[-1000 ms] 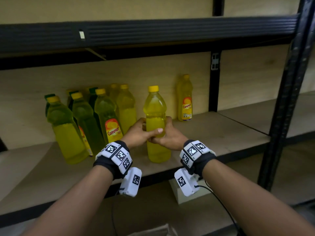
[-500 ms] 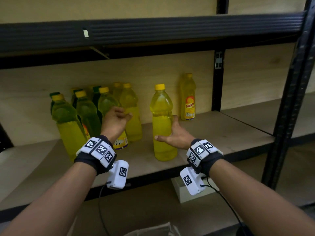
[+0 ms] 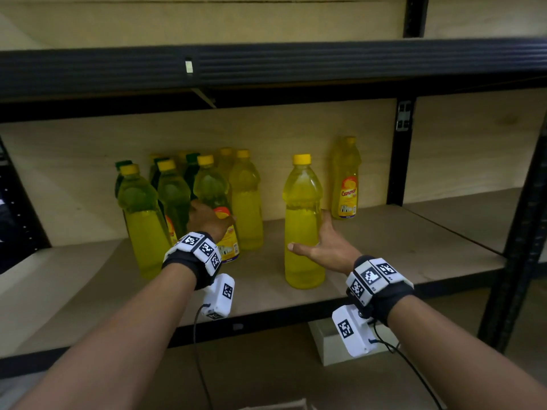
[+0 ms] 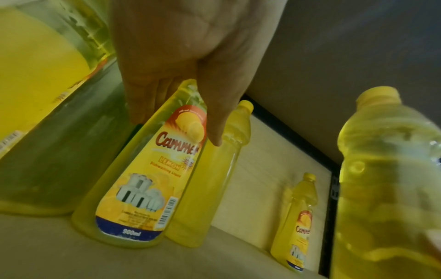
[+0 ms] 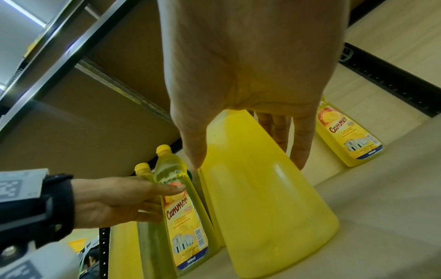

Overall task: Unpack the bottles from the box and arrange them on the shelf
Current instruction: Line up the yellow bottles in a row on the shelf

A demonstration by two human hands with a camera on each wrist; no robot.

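A plain yellow bottle (image 3: 302, 220) (image 5: 262, 207) with a yellow cap stands upright near the front of the wooden shelf (image 3: 399, 238). My right hand (image 3: 325, 247) (image 5: 250, 85) is open beside it, thumb in front and fingers behind its right side, barely off it. My left hand (image 3: 207, 220) (image 4: 181, 75) reaches a labelled Cammer bottle (image 3: 211, 187) (image 4: 152, 179) (image 5: 183, 217) in the cluster of several yellow and green bottles to the left. Its thumb lies on the label and its straight fingers touch the bottle's left side.
Another labelled bottle (image 3: 346, 184) stands alone at the back wall, right of the plain one. A black upright post (image 3: 402, 158) and the upper shelf beam (image 3: 266, 66) bound the bay. Bare board lies to the right. A white block (image 3: 325, 344) sits below the shelf.
Both hands have let go of the plain bottle, which stays standing. The left hand moved left to the labelled bottle in the cluster. The right hand opened beside the plain bottle.
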